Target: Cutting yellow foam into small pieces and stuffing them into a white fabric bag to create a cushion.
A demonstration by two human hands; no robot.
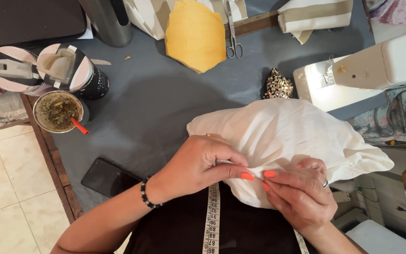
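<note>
Nearby: scissors [233, 44] | phone [109, 177] | sewing machine [367, 70] | hands pinch white cloth [283, 136]

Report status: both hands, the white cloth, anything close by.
Left hand and right hand both pinching the near edge of the white cloth. Cloth bunched on the grey table. Tape measure hangs beneath; black phone lies left.

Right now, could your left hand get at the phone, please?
Probably yes: the left hand pinches the white cloth, but the phone lies close beside that wrist with nothing between.
</note>
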